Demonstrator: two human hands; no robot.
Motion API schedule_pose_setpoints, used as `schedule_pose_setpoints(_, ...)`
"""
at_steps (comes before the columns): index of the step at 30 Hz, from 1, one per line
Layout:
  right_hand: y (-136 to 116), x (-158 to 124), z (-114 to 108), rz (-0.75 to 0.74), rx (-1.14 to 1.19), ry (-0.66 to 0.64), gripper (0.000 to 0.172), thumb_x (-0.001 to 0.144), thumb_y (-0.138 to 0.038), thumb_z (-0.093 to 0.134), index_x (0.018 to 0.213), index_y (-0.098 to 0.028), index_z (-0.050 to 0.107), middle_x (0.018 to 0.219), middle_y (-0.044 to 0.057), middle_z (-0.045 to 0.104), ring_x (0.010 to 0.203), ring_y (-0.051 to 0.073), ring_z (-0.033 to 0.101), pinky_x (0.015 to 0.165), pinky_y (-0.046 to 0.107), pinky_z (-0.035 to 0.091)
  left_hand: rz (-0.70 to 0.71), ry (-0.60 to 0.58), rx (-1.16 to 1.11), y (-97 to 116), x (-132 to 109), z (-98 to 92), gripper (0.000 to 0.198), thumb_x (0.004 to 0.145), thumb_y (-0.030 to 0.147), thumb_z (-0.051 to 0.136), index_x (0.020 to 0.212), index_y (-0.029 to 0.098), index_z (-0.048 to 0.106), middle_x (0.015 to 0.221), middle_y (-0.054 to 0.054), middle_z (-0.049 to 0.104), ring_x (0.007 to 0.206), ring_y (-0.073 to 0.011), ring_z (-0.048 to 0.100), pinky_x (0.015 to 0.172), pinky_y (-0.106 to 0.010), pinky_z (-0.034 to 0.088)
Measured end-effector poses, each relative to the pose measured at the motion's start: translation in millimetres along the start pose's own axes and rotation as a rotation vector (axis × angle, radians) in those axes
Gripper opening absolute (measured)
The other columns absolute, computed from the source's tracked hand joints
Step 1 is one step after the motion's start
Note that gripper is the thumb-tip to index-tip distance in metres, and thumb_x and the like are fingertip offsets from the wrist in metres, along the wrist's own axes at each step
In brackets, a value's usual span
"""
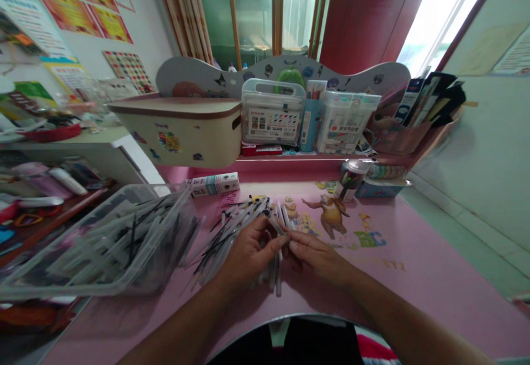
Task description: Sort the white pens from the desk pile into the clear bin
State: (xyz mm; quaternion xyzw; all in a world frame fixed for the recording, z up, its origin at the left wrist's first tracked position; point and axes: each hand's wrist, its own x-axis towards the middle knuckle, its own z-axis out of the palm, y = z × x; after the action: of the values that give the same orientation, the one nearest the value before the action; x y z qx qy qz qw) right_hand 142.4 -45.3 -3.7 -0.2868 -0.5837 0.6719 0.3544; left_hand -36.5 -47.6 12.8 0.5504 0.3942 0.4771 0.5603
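Over the middle of the pink desk, my left hand [255,249] and my right hand [312,252] meet at the fingertips. Between them is a slim translucent tube-like piece [276,226], pinched by the left fingers; the right thumb and forefinger close on its lower end. Beneath and behind the left hand lies a loose pile of thin clear and black sticks [223,238]. Some of them stick out below the hands. At the left, a clear plastic bin [120,286] holds many similar pieces.
A white-and-teal carton [215,184] lies behind the pile. A jar [351,180] and a blue box [381,187] stand at the back right. The raised shelf [281,170] carries a cream lidded box [186,133], a clear case [271,116] and pen holders. Shelving stands left of the desk.
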Motion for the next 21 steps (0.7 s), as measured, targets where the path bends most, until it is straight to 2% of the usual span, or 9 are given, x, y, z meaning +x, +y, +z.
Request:
schedule_pose_setpoints(3, 0, 1, -4, -0.008, -0.016, -0.047, 0.033, 0.092, -0.048, 0.057, 0.104, -0.020, 0.068, 0.072, -0.002, 0.050, 0.062, 0.012, 0.040, 0.058, 0.025, 0.033, -0.042, -0.063, -0.119, 0, 0, 1.1, 0.022, 0.078, 0.037, 0.073, 0.089, 0.018, 0.067, 0.080, -0.004, 0.065, 0.073, -0.0159, 0.061, 0.067, -0.027, 0.051)
schedule_pose_setpoints(6, 7, 2, -8, 0.011, -0.026, -0.063, 0.032, 0.090, -0.047, 0.060, 0.099, -0.018, 0.069, 0.075, 0.000, 0.053, 0.063, 0.012, 0.040, 0.056, 0.024, 0.031, -0.119, -0.077, -0.142, -1, 0, 0.9, 0.026, 0.080, 0.041, 0.070, 0.085, 0.016, 0.066, 0.065, -0.001, 0.059, 0.058, -0.0128, 0.057, 0.054, -0.023, 0.046)
schedule_pose_setpoints(12, 19, 0, 0, 0.181, 0.310, -0.085, 0.031, 0.088, -0.044, 0.062, 0.078, -0.015, 0.062, 0.059, -0.003, 0.043, 0.047, 0.008, 0.031, 0.045, 0.023, 0.022, -0.178, -0.114, -0.199, -5, 0, 4.7, 0.024, 0.084, 0.041, 0.065, 0.086, 0.017, 0.060, 0.052, 0.004, 0.055, 0.042, -0.0100, 0.050, 0.042, -0.020, 0.041)
schedule_pose_setpoints(17, 17, 2, 10, 0.109, 0.457, -0.083, 0.026, 0.084, -0.040, 0.066, 0.079, -0.015, 0.060, 0.062, -0.002, 0.046, 0.052, 0.011, 0.042, 0.051, 0.023, 0.034, -0.185, -0.061, -0.243, -2, -1, 10.0, 0.024, 0.084, 0.041, 0.064, 0.086, 0.018, 0.058, 0.055, 0.002, 0.059, 0.042, -0.0103, 0.052, 0.043, -0.021, 0.044)
schedule_pose_setpoints(21, 20, 4, 8, 0.066, 0.434, -0.050, 0.030, 0.084, -0.042, 0.068, 0.078, -0.015, 0.059, 0.064, -0.002, 0.045, 0.053, 0.010, 0.040, 0.053, 0.023, 0.034, -0.181, -0.045, -0.219, -2, -1, 8.9, 0.022, 0.084, 0.040, 0.065, 0.087, 0.019, 0.059, 0.056, 0.002, 0.061, 0.042, -0.0101, 0.052, 0.042, -0.020, 0.043)
